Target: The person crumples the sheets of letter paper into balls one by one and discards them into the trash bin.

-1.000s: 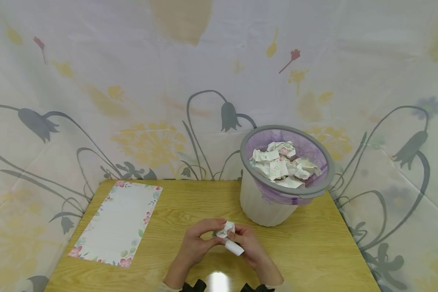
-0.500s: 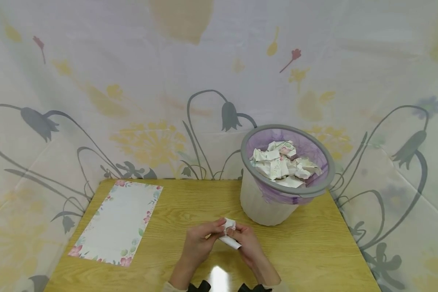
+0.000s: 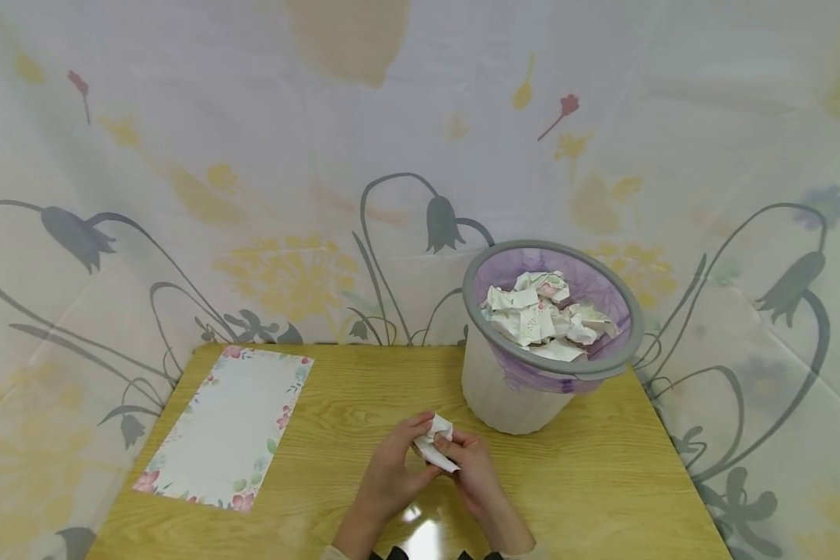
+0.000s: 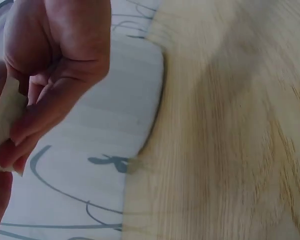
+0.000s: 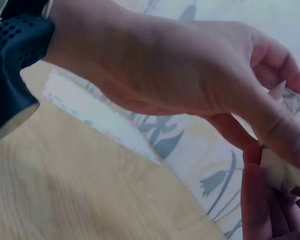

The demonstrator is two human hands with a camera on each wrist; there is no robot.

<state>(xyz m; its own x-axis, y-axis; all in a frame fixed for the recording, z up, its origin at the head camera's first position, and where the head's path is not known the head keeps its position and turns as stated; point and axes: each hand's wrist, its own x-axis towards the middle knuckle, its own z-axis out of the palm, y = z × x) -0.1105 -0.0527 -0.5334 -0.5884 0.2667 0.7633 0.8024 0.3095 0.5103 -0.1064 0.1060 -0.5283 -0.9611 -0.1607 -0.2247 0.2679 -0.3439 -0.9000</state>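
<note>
A crumpled piece of white paper (image 3: 430, 451) is held between both hands above the table, in front of the bin. My left hand (image 3: 392, 474) grips it from the left, fingers at its top and thumb near its lower edge. From the other side my right hand (image 3: 479, 474) pinches it, thumb pressed on top. In the right wrist view the creased paper (image 5: 277, 167) shows under the right thumb. Only part of the paper (image 4: 7, 107) appears at the edge of the left wrist view, partly hidden by fingers.
A white bin (image 3: 511, 400) with a grey rim and purple liner stands at the table's back right. Several crumpled papers (image 3: 535, 323) lie in it. One flat flower-bordered sheet (image 3: 220, 428) lies on the wooden table (image 3: 336, 389) at left. A printed cloth (image 3: 252, 155) hangs behind.
The paper has turned and been pressed into another shape between the hands. The left fingers have shifted up along it and the left hand has spread wider. Bin and flat sheet stay put.
</note>
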